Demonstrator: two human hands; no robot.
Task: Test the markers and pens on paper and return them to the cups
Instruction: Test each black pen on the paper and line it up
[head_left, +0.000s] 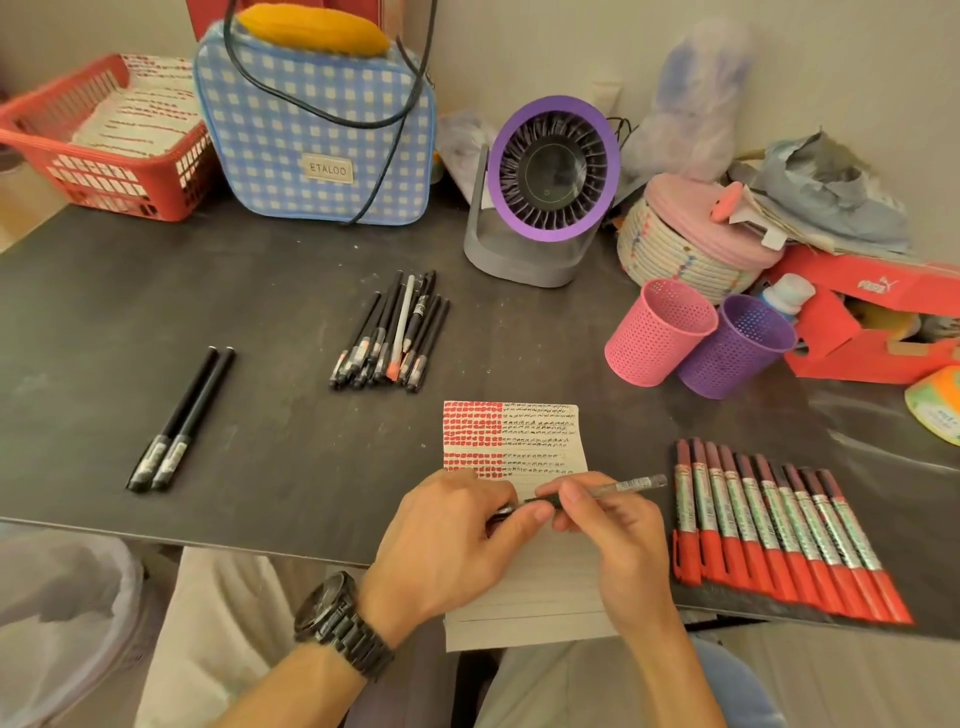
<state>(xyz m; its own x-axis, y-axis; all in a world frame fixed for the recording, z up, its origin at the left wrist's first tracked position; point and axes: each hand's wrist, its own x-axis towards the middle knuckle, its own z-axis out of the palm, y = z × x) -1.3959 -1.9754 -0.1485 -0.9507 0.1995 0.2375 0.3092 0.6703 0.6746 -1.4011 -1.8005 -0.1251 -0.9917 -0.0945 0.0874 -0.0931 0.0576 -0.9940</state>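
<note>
A clear pen (618, 488) lies across the lined paper (519, 431), held level just above it. My right hand (613, 535) grips its barrel. My left hand (457, 535) pinches the pen's dark cap end (506, 512). The paper carries rows of red blocks and black scribbles at its top. A pile of black pens (392, 332) lies behind the paper, and two black pens (179, 421) lie to the left. Several red markers (769, 525) are lined up at the right. A pink cup (657, 332) and a purple cup (732, 348) stand at the back right, nothing showing inside either.
A purple desk fan (545, 192), a checked blue bag (317, 130) and a red basket (98, 140) line the back of the dark table (285, 457). A woven lidded basket (696, 239) and a red shoebox (872, 317) crowd the right.
</note>
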